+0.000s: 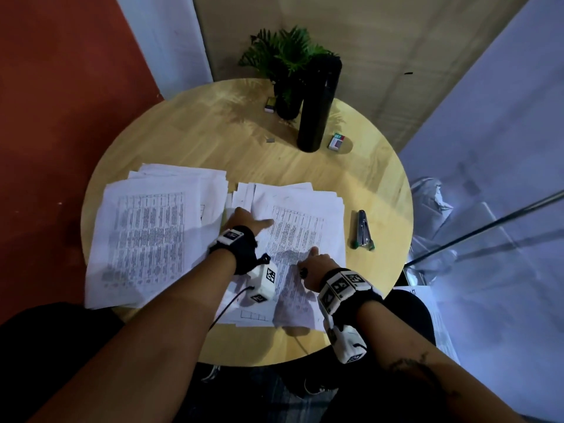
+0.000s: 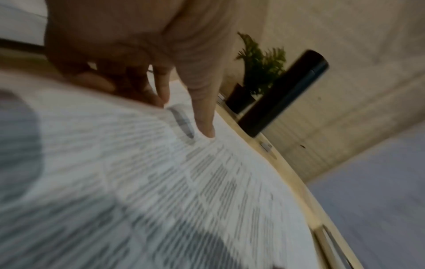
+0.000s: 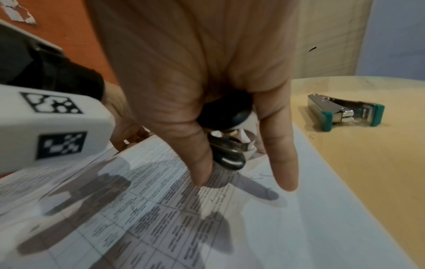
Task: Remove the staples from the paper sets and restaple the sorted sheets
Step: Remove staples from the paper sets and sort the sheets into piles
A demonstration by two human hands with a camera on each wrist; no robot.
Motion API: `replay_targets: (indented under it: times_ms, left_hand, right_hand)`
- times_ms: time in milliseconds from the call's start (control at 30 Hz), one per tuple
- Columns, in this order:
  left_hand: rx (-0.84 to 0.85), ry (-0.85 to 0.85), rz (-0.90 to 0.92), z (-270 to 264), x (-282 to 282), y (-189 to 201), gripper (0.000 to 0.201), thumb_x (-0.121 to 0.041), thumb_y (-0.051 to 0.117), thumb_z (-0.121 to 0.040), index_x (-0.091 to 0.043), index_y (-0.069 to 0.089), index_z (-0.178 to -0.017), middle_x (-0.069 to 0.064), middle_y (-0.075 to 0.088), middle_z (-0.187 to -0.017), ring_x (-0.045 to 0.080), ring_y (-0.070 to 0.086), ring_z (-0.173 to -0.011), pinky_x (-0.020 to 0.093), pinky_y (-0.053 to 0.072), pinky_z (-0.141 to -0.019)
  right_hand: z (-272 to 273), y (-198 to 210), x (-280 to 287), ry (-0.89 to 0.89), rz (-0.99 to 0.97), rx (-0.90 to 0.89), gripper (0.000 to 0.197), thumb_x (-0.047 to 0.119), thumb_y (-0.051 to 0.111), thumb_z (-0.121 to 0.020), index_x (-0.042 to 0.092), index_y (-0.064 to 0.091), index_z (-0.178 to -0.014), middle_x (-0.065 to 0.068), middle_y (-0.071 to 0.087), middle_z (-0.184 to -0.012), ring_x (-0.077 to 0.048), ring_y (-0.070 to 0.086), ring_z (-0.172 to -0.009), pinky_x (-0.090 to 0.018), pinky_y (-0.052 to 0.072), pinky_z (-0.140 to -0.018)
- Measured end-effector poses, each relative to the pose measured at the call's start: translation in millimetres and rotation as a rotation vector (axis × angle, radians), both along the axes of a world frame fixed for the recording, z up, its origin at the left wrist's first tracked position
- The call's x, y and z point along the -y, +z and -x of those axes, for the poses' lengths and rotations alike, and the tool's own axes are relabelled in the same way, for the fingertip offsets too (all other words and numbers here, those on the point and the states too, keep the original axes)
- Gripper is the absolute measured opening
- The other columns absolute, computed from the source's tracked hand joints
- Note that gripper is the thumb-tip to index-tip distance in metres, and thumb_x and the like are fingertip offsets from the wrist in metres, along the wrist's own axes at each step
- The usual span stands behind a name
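Right hand (image 3: 207,91): middle fingers curled round a staple remover (image 3: 226,131) with black grips and metal claws; index fingertip (image 3: 200,180) and one more finger stretched down, the index tip on the printed sheet. Left hand (image 1: 244,219): fingers extended, tips pressing the far edge of the same right-hand paper stack (image 1: 300,227), thumb laid flat along the sheet. Stack's long axis runs from lower centre to upper centre of the head view; the staple itself cannot be made out. Second paper stack (image 1: 152,236) lies centre left. Paper thin, limp, table-printed. Stapler (image 1: 363,230), metal with green ends, lies right of the stack, nearer the right hand. Round table (image 1: 213,132) pale wood.
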State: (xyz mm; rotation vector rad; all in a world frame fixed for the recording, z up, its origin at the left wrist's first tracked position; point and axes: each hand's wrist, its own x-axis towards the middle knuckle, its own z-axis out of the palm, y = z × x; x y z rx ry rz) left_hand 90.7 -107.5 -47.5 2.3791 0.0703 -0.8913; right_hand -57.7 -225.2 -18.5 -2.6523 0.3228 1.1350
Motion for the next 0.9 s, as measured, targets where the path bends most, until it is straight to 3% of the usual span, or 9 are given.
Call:
replay_targets:
  times_ms: [100, 200, 233, 333, 400, 500, 633, 767, 900]
  left_hand:
    - [-0.068, -0.058, -0.011, -10, 3, 8, 0.046, -0.047, 0.068, -0.081, -0.002, 0.062, -0.087, 0.017, 0.066, -0.107, 0.029, 0.062, -0.094, 0.028, 0.045, -0.071]
    - [-0.076, 0.035, 0.088, -17, 8, 6, 0.07, -0.039, 0.072, -0.08, 0.003, 0.046, -0.129, 0.018, 0.047, -0.137, 0.032, 0.048, -0.126, 0.035, 0.044, -0.097]
    - [-0.088, 0.076, 0.127, -18, 10, 6, 0.081, -0.038, 0.075, -0.077, 0.005, 0.039, -0.135, 0.018, 0.044, -0.14, 0.032, 0.048, -0.125, 0.034, 0.044, -0.096]
    - [-0.068, 0.186, 0.259, -19, 11, 0, 0.064, -0.028, 0.077, -0.077, 0.006, 0.052, -0.125, 0.013, 0.058, -0.124, 0.031, 0.059, -0.107, 0.031, 0.045, -0.081]
    - [-0.037, 0.174, 0.255, -17, 7, -4, 0.049, -0.02, 0.075, -0.079, 0.005, 0.059, -0.119, 0.018, 0.063, -0.121, 0.032, 0.061, -0.107, 0.036, 0.049, -0.089]
    - [-0.014, 0.164, 0.311, -13, -3, 0, 0.037, -0.011, 0.076, -0.078, 0.001, 0.065, -0.112, 0.018, 0.065, -0.117, 0.032, 0.063, -0.106, 0.043, 0.049, -0.096]
    - [0.05, 0.083, 0.347, -9, -15, 21, 0.037, -0.008, 0.078, -0.074, 0.0, 0.068, -0.109, 0.011, 0.067, -0.108, 0.027, 0.063, -0.103, 0.038, 0.049, -0.095]
    - [0.227, 0.015, 0.467, -1, -25, 46, 0.038, -0.003, 0.08, -0.07, 0.004, 0.068, -0.106, 0.014, 0.068, -0.105, 0.021, 0.064, -0.097, 0.032, 0.054, -0.084]
    - [0.287, 0.035, 0.649, 16, -32, 72, 0.039, 0.004, 0.075, -0.072, 0.006, 0.065, -0.11, -0.011, 0.07, -0.077, -0.013, 0.058, -0.063, 0.013, 0.05, -0.067]
  right_hand:
    - [1, -1, 1, -0.013, -0.003, 0.0, 0.033, 0.011, 0.039, -0.092, 0.011, 0.055, -0.121, -0.02, 0.027, -0.135, -0.039, 0.041, -0.117, -0.039, 0.045, -0.086]
    - [0, -1, 1, -0.037, -0.023, 0.014, 0.032, 0.012, 0.042, -0.09, 0.011, 0.058, -0.118, -0.018, 0.03, -0.132, -0.037, 0.042, -0.116, -0.041, 0.047, -0.089]
    - [-1, -2, 1, -0.039, -0.028, 0.016, 0.032, 0.012, 0.043, -0.089, 0.011, 0.058, -0.117, -0.018, 0.03, -0.132, -0.036, 0.043, -0.116, -0.041, 0.047, -0.089]
    - [0, -1, 1, -0.024, -0.032, -0.003, 0.036, 0.011, 0.043, -0.088, 0.013, 0.058, -0.121, -0.017, 0.031, -0.131, -0.037, 0.044, -0.114, -0.041, 0.049, -0.09]
    - [1, 3, 2, -0.001, -0.021, -0.003, 0.035, 0.011, 0.042, -0.089, 0.015, 0.057, -0.121, -0.017, 0.031, -0.13, -0.037, 0.044, -0.114, -0.04, 0.048, -0.088]
    - [3, 10, 3, -0.029, -0.04, -0.011, 0.011, 0.012, 0.039, -0.095, 0.015, 0.05, -0.098, -0.018, 0.038, -0.13, -0.037, 0.045, -0.116, -0.038, 0.043, -0.083]
    - [5, 9, 15, -0.266, -0.144, 0.098, 0.032, 0.022, 0.045, -0.095, 0.001, 0.044, -0.12, -0.02, 0.057, -0.119, -0.032, 0.056, -0.107, -0.03, 0.038, -0.071]
    - [-1, 40, 35, -0.473, -0.179, 0.476, 0.027, 0.009, 0.05, -0.091, -0.001, 0.061, -0.113, -0.019, 0.062, -0.116, -0.032, 0.057, -0.109, -0.032, 0.041, -0.09]
    - [-20, 91, 46, -0.571, -0.154, 0.925, 0.043, 0.008, 0.051, -0.091, 0.009, 0.047, -0.134, -0.012, 0.043, -0.14, -0.03, 0.049, -0.12, -0.034, 0.038, -0.093]
